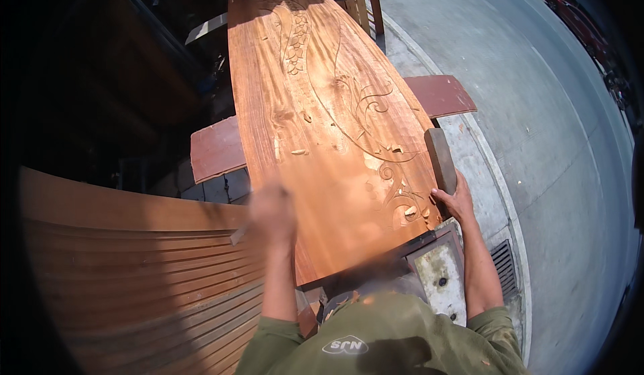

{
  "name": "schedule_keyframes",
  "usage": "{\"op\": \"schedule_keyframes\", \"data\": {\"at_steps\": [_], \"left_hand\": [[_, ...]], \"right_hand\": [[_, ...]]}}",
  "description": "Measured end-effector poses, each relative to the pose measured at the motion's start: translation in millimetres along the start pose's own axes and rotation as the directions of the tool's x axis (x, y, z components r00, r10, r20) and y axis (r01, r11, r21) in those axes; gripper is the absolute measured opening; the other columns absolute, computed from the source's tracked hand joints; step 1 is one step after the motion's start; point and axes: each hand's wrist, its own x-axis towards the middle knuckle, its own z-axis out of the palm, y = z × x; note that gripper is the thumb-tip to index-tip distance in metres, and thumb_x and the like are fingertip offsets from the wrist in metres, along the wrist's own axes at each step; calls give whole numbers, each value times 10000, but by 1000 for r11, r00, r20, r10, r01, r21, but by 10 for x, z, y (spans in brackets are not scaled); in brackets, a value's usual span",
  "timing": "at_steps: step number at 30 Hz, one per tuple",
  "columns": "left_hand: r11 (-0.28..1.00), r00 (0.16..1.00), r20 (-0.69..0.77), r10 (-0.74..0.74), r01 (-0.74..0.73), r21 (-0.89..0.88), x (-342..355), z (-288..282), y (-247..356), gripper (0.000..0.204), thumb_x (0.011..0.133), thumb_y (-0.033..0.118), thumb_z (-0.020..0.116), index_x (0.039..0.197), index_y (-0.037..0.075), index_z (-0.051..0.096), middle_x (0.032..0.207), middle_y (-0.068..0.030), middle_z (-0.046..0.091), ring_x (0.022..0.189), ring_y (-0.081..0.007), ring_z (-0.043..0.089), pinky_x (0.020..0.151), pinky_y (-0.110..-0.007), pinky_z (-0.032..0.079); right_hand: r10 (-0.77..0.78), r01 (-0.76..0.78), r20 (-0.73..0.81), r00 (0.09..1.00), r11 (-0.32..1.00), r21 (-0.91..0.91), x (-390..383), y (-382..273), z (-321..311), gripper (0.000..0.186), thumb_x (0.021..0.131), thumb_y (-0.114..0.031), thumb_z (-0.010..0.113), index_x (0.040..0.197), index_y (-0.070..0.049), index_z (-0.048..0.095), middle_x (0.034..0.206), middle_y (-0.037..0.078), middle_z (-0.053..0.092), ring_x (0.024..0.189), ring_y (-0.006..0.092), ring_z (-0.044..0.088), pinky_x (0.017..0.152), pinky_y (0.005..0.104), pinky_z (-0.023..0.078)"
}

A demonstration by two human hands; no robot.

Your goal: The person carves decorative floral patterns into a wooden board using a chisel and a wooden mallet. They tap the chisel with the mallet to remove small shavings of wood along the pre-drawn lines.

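Observation:
A long reddish-brown wooden board (295, 174) lies in front of me, its surface carved with scrolls, curved lines and a scale-like strip. Wood chips (409, 210) are scattered on it. My left hand (273, 212), smeared by motion, is above the board's left edge and looks closed. A flat greyish piece (239, 233) sticks out beside it; its kind is not clear. At the board's right edge, my right hand (459, 200) is closed round the near end of a dark, bar-shaped wooden block (441, 159). The block slants away from me along that edge.
Reddish planks (218, 148) (441, 96) jut out from under the board on both sides. Stacked brown boards (134, 261) lie at the left. A stained pale slab (439, 278) is by my right forearm. Grey pavement with a drain grate (504, 266) extends to the right.

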Motion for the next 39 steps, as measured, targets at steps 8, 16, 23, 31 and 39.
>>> {"op": "schedule_keyframes", "data": {"at_steps": [8,16,23,31,39], "left_hand": [[1000,999,-50,17,-16,8,16,-68,-50,536,882,268,804,1362,109,629,1166,-115,664,1096,-335,620,920,-479,500],[994,989,-134,61,-48,95,29,80,-188,497,905,311,769,1338,109,634,1201,-105,668,1149,-317,619,944,-467,501],[998,1000,21,2,-3,55,28,53,41,450,916,304,746,1292,82,639,1194,-118,668,1158,-332,621,956,-481,497],[995,997,6,-80,79,66,-5,159,53,410,929,292,723,1270,81,633,1168,-123,663,1153,-327,625,934,-477,501],[997,998,-41,51,-49,66,23,2,52,387,936,273,712,1261,73,646,1168,-121,666,1144,-336,623,945,-471,507]], "right_hand": [[174,-174,-10,985,983,-58,-45,-61,144,1112,713,-494,913,1642,-157,402,1565,160,513,1506,357,431,1200,612,302],[246,-257,-109,963,961,-101,-193,-327,183,1039,706,-501,909,1599,-194,474,1510,141,559,1472,364,461,1213,574,314],[257,-283,-183,949,949,-136,-228,-169,128,996,719,-532,887,1550,-120,523,1501,151,588,1444,348,505,1214,515,342],[245,-278,-197,949,946,-166,-228,-131,133,1022,716,-572,868,1550,-91,524,1510,167,587,1452,345,506,1214,508,341],[219,-258,-228,949,953,-159,-216,-142,191,1002,735,-556,823,1572,-103,508,1498,175,590,1454,347,499,1244,526,299]]}}
